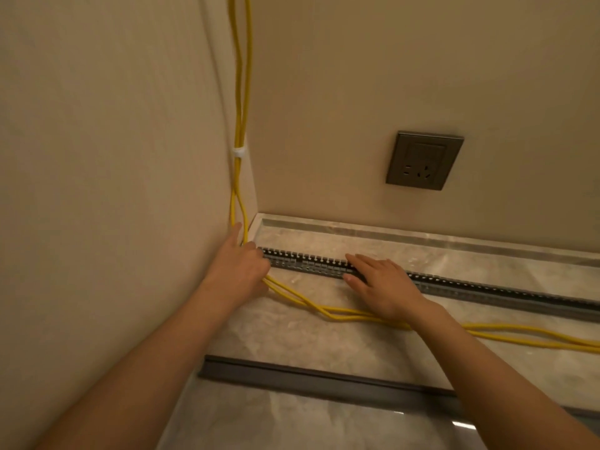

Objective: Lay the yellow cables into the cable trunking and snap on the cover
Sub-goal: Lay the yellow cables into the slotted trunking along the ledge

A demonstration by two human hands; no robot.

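Yellow cables point(344, 313) are gripped by the left hand point(240, 267) beside the trunking point(311, 263) end; the right hand point(383, 284) is laid flat, fingers straight, on the trunking. The cover point(324, 381) is left well apart.

1. A finished indoor room, a home or an office; which of the two cannot be told.
2. Two plain beige walls point(97, 157) meet in a corner.
3. A grey wall socket point(423, 160) sits low on the far wall.
4. Below lies a glossy marble-patterned stone surface point(292, 339) with a pale edging strip point(422, 229) along the wall.

Beige walls point(97, 125) meet in corner; grey socket point(423, 160) on rt wall; marble-look surface point(292, 336) below; warm light.
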